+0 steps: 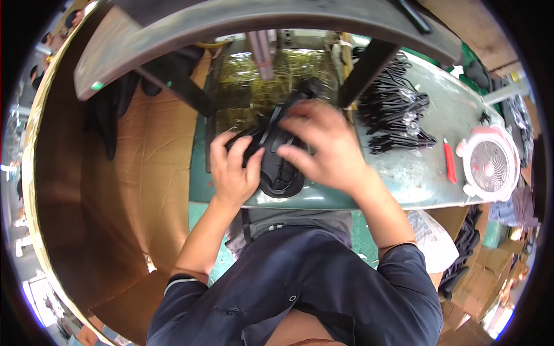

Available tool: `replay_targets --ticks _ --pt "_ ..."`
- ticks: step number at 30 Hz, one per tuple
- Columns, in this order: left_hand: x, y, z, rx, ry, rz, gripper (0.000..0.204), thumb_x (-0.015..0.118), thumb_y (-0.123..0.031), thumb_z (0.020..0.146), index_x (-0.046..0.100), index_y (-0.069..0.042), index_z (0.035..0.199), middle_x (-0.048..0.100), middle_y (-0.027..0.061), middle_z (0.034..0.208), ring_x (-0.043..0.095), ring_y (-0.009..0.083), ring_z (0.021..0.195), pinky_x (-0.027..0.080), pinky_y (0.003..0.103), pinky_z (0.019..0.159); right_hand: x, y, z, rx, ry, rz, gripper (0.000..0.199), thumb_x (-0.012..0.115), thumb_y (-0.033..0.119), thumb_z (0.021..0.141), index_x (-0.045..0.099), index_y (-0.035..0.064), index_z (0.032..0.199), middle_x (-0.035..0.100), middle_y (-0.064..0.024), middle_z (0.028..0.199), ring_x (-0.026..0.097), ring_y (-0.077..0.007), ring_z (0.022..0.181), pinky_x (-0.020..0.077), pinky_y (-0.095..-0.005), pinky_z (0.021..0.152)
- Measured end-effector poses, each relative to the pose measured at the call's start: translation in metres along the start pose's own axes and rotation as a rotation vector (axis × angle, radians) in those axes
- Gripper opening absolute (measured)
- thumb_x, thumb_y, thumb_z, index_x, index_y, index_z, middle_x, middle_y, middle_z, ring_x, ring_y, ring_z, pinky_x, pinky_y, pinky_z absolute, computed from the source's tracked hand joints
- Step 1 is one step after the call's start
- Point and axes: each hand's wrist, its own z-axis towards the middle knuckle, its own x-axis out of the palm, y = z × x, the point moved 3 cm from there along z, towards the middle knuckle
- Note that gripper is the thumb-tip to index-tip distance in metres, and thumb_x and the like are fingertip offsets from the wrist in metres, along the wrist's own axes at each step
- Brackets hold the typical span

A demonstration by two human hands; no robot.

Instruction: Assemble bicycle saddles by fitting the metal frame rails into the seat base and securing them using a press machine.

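Observation:
A long black plastic part [282, 180] with a rounded, hollow-looking near end lies at the front of the bench, slanting away to the right. My left hand [235, 173] grips its left side, fingers curled over the edge and thumb on the near side. Over its right side hovers my right hand [330, 145], blurred by motion. Its thumb and fingers are spread apart, with nothing visible held between them. Whether the right fingertips touch the part, I cannot tell.
A metal frame [242, 26] arches above the taped work surface [242, 63], with a metal rod [261, 55] hanging down. At right lie bundled black cables [395, 109], a red-handled tool [449, 161] and a pink-white fan [489, 164]. A large cardboard box [156, 173] stands at left.

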Motion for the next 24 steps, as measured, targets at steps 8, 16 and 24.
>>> replay_targets --ticks 8,16,24 --pt "0.007 0.022 0.011 0.061 0.123 -0.235 0.047 0.09 -0.008 0.083 0.07 -0.014 0.125 0.061 0.0235 0.14 0.066 0.0427 0.122 0.058 0.048 0.098 0.017 -0.02 0.003 -0.303 0.139 0.012 0.045 0.083 0.038 0.086 0.075 0.0161 0.124 0.067 -0.0093 0.117 0.064 -0.0336 0.11 0.0534 -0.047 0.094" --pt "0.011 0.013 0.0 0.03 0.145 -0.322 0.033 0.092 -0.016 0.077 0.072 -0.009 0.103 0.065 0.0221 0.138 0.066 0.0441 0.123 0.056 0.05 0.101 0.033 -0.005 -0.026 -0.173 -0.007 -0.027 0.036 0.082 0.019 0.081 0.081 0.0163 0.118 0.06 -0.0023 0.094 0.057 -0.0241 0.08 0.0432 -0.039 0.069" --pt "0.01 0.006 0.009 0.062 0.193 -0.318 0.025 0.089 -0.021 0.082 0.073 -0.006 0.094 0.066 0.0196 0.137 0.064 0.0434 0.122 0.053 0.05 0.103 0.032 0.005 -0.043 -0.101 -0.04 -0.104 0.034 0.081 0.021 0.084 0.078 0.0146 0.118 0.058 -0.0018 0.094 0.057 -0.0243 0.083 0.0439 -0.04 0.074"
